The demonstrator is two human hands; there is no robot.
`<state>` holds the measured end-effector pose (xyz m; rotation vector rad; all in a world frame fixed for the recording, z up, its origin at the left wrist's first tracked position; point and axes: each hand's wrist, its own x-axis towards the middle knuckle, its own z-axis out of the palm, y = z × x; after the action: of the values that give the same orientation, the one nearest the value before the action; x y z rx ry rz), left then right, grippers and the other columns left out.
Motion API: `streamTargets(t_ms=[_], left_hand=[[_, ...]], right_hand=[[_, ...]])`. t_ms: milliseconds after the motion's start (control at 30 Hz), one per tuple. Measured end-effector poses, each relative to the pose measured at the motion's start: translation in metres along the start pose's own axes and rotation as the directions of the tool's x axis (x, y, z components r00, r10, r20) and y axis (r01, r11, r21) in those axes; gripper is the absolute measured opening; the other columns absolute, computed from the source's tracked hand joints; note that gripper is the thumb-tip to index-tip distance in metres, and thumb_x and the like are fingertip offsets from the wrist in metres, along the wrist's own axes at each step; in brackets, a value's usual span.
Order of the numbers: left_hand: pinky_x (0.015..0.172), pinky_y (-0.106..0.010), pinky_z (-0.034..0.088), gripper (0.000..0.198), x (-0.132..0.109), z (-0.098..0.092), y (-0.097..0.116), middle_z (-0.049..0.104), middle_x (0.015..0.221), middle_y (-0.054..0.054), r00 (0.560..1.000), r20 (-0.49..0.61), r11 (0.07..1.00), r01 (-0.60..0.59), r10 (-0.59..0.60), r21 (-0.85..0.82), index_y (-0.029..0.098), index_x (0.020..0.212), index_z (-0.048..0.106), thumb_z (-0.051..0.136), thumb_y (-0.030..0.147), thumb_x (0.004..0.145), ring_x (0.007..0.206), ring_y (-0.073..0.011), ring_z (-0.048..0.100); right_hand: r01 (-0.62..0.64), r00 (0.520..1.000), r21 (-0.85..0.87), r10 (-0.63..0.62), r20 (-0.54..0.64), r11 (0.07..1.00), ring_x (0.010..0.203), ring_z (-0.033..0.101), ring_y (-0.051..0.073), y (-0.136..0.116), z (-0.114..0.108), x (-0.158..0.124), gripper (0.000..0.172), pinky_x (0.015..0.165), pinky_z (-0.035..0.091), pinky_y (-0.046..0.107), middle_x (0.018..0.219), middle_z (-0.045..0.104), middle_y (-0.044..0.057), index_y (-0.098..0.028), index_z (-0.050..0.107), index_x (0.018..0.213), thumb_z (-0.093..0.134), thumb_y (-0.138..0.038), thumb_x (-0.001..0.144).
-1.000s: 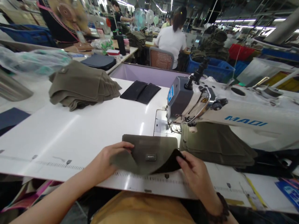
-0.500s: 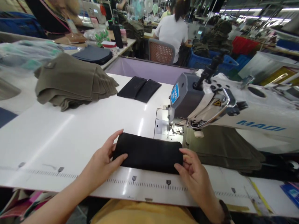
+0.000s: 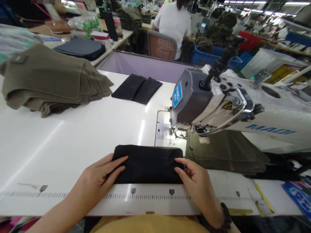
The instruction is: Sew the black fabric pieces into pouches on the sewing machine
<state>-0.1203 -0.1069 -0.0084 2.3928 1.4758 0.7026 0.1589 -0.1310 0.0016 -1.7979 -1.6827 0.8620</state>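
A folded black fabric piece [image 3: 148, 165] lies at the front of the white sewing table, just in front of the needle area. My left hand [image 3: 104, 173] grips its left end, forefinger and thumb showing on top and the other fingers partly hidden. At the right end, my right hand [image 3: 194, 176] pinches the edge between fingers and thumb. Beyond the fabric stands a sewing machine [image 3: 191, 97], its presser foot [image 3: 179, 133] apart from the cloth. Two black fabric panels [image 3: 137, 89] lie side by side farther back.
A pile of olive fabric pieces [image 3: 48, 77] sits at the left, and more olive panels [image 3: 223, 152] lie under the machine arm. A printed ruler scale [image 3: 153, 196] runs along the table's front edge. Behind the lilac bin [image 3: 136, 66] a person in white [image 3: 171, 24] sits.
My left forefinger has come from the fabric's far left corner onto its top face. My right hand keeps its pinch. The whole view has shifted slightly, with the background moving left and up.
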Motion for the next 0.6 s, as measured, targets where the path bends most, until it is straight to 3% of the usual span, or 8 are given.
streamTargets(t_ms=[200, 433, 600], left_hand=[[0.083, -0.030, 0.053, 0.032, -0.014, 0.004, -0.002, 0.063, 0.102, 0.000, 0.995, -0.091, 0.999, -0.024, 0.027, 0.039, 0.030, 0.116, 0.052, 0.047, 0.028, 0.085, 0.089, -0.0186, 0.063], [0.068, -0.023, 0.056, 0.029, -0.003, 0.001, 0.003, 0.066, 0.087, -0.005, 0.987, -0.110, 0.980, -0.102, 0.121, 0.172, 0.019, 0.101, 0.061, 0.040, 0.034, 0.088, 0.074, -0.0160, 0.066], [0.067, -0.022, 0.055, 0.033, 0.000, 0.000, 0.003, 0.066, 0.086, -0.005, 0.989, -0.092, 0.977, -0.100, 0.119, 0.191, 0.018, 0.100, 0.062, 0.037, 0.036, 0.089, 0.072, -0.0160, 0.066]], right_hand=[[0.008, 1.000, -0.006, -0.009, -0.022, 1.000, 0.056, 0.053, 0.014, 0.000, 0.000, 0.000, 0.026, 0.054, 0.045, 0.024, 0.066, 0.061, 0.002, -0.016, 0.065, 0.098, 0.049, -0.028, 0.081], [-0.067, 0.998, 0.053, 0.068, -0.014, 0.996, 0.054, 0.051, 0.012, 0.005, 0.004, 0.003, 0.029, 0.052, 0.043, 0.022, 0.065, 0.059, 0.001, -0.016, 0.063, 0.102, 0.052, -0.030, 0.079], [-0.072, 0.997, 0.066, 0.073, -0.005, 0.995, 0.054, 0.050, 0.012, 0.006, 0.005, 0.004, 0.030, 0.052, 0.042, 0.022, 0.065, 0.058, 0.000, -0.016, 0.063, 0.103, 0.051, -0.029, 0.079]])
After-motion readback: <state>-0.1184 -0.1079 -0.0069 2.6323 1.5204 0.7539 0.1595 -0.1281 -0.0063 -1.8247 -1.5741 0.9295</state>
